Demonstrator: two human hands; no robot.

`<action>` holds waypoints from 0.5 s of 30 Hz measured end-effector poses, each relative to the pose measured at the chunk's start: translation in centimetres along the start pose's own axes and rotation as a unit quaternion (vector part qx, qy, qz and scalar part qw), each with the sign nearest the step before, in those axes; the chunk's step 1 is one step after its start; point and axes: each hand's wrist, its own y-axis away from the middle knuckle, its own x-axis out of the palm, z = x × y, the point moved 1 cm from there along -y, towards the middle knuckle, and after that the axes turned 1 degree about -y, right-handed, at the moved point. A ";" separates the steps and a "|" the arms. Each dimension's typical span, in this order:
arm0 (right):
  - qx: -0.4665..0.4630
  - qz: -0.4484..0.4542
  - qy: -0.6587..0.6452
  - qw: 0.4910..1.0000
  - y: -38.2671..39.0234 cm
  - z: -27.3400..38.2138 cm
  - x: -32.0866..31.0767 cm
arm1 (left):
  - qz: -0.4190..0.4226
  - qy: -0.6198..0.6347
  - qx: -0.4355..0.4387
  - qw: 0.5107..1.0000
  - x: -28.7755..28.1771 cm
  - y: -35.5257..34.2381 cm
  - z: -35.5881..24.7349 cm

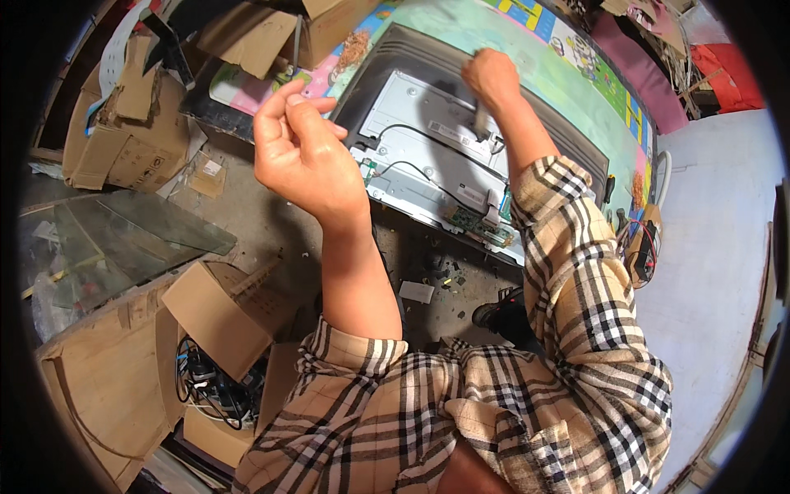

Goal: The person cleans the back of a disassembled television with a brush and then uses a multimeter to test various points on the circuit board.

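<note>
My left hand (304,156) is raised at the left edge of a black-framed screen panel (395,49), fingers loosely bent and apart, holding nothing visible. My right hand (494,82) is closed over the panel's upper part, with a blurred narrow object (479,119) below it that I cannot make out clearly. The exposed silver back plate (395,99) carries black cables and green circuit boards (465,221). The panel lies on a table with a colourful printed top (568,66).
Cardboard boxes (132,156) stand at the left, another (214,321) holds tangled cables at lower left. Glass sheets (99,239) lie beside them. A white board (708,247) is at the right, near a device with red wires (638,255). My shoe (494,313) shows on the littered floor.
</note>
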 end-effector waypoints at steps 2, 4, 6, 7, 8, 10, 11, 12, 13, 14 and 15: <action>-0.038 -0.015 -0.035 0.999 -1.6 2.9 0.5 | -0.003 0.017 -0.018 1.000 0.4 -0.3 -0.3; -0.073 -0.010 -0.151 0.986 -3.6 6.2 1.8 | -0.010 0.026 -0.028 0.999 0.4 -0.5 -0.7; -0.095 0.006 -0.211 0.973 -4.7 7.9 2.0 | -0.019 0.031 -0.038 0.999 0.1 -0.6 -0.8; -0.109 -0.002 -0.185 0.977 -5.2 8.8 1.7 | -0.023 0.026 -0.041 0.999 -0.2 -0.8 -0.6; -0.122 -0.010 -0.159 0.980 -5.6 9.5 1.5 | -0.030 0.026 -0.048 0.998 -0.4 -1.0 -0.7; -0.147 -0.090 -0.069 0.983 -6.0 9.5 1.7 | -0.045 0.028 -0.057 0.997 -1.1 -1.4 -1.1; -0.155 -0.085 -0.042 0.983 -5.7 9.6 1.5 | -0.055 0.027 -0.059 0.996 -1.6 -1.6 -1.3; -0.162 -0.080 -0.014 0.983 -5.5 9.9 1.4 | -0.066 0.026 -0.062 0.996 -2.2 -1.7 -1.6; -0.178 -0.027 0.030 0.983 -6.0 9.8 1.8 | -0.069 0.029 -0.069 0.995 -2.1 -1.7 -1.7; -0.183 0.004 0.017 0.983 -6.6 9.7 2.0 | -0.081 0.030 -0.071 0.994 -2.0 -1.7 -1.8; -0.186 0.035 0.003 0.982 -7.3 9.9 2.3 | -0.093 0.031 -0.073 0.992 -1.9 -1.8 -2.0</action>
